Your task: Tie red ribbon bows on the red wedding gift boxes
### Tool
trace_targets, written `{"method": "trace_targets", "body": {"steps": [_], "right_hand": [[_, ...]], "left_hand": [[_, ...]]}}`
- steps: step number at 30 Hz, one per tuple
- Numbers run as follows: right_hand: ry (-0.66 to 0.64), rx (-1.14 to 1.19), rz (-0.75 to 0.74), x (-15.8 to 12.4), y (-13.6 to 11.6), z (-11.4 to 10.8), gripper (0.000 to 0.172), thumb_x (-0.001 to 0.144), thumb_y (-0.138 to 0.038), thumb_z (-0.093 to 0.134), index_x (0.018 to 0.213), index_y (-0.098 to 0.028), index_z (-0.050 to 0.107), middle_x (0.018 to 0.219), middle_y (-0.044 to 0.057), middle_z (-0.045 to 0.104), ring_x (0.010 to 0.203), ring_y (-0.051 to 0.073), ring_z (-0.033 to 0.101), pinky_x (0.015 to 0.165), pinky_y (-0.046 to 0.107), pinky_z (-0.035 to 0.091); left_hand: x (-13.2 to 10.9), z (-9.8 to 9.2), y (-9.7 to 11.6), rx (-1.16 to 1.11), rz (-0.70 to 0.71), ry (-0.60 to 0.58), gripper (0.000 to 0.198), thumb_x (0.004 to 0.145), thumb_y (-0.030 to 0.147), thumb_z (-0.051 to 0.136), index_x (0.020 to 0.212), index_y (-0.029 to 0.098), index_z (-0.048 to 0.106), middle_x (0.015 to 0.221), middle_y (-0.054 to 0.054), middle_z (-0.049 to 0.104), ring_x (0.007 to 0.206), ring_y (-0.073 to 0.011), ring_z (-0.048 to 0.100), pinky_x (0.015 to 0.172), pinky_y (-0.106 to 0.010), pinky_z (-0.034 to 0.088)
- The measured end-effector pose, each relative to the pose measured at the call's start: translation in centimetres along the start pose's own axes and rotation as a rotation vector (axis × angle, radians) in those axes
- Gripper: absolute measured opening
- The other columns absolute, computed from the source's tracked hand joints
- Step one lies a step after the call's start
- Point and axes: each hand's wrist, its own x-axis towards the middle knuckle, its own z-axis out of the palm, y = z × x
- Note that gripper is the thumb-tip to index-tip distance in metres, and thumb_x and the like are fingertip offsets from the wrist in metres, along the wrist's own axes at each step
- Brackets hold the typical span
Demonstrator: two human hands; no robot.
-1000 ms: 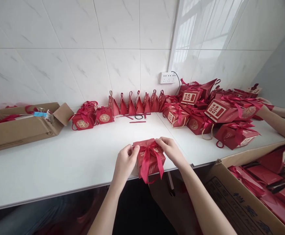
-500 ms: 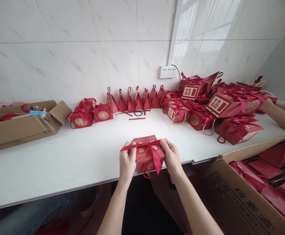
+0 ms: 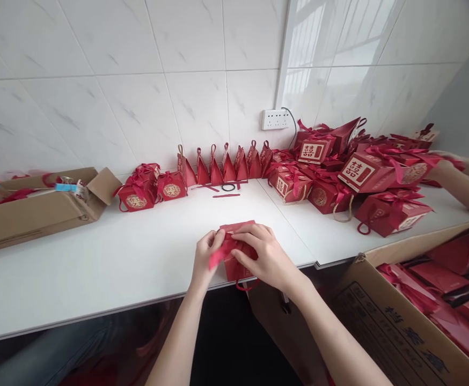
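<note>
A red gift box (image 3: pixel 233 269) with a red cord handle sits at the table's front edge, and my hands hide much of its top. A red ribbon (image 3: pixel 222 252) lies across it. At the box's left side my left hand (image 3: pixel 205 257) pinches the ribbon, and one tail hangs over the fingers. Over the top of the box, my right hand (image 3: pixel 261 249) has its fingers bent around the ribbon near the middle. What exactly those fingertips grip is partly hidden.
Finished-looking red boxes are piled (image 3: pixel 327 166) at the right, and pointed red boxes (image 3: pixel 226 163) line the wall. An open carton (image 3: pixel 403 327) of red boxes stands front right; another carton (image 3: pixel 37 214) lies left. Another person's arm (image 3: pixel 455 182) reaches in at far right.
My right hand has moved left from the ribbon's right end to over the middle of the box. My left hand stays at the left side, still holding the ribbon.
</note>
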Motion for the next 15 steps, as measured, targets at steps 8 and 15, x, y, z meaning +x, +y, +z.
{"method": "trace_targets", "body": {"steps": [8, 15], "right_hand": [[0.024, 0.05, -0.102, -1.8, 1.8, 0.5, 0.023, 0.089, -0.025, 0.049, 0.11, -0.022, 0.059, 0.112, 0.009, 0.06, 0.112, 0.022, 0.053, 0.101, 0.048, 0.037], [0.0, 0.076, -0.087, -1.7, 1.9, 0.3, 0.021, 0.09, -0.025, 0.048, 0.107, -0.022, 0.06, 0.114, 0.009, 0.059, 0.114, 0.022, 0.051, 0.102, 0.046, 0.036]], "left_hand": [[0.1, 0.3, 0.5, -0.04, -0.042, 0.016, 0.044, 0.075, 0.049, 0.057, 0.053, 0.018, 0.034, 0.051, 0.006, 0.032, 0.049, -0.0075, 0.031, 0.047, -0.02, 0.028], [0.1, 0.3, 1.1, 0.046, -0.041, 0.041, 0.043, 0.076, 0.054, 0.054, 0.058, 0.019, 0.038, 0.053, 0.006, 0.038, 0.05, -0.008, 0.037, 0.05, -0.021, 0.033]]}}
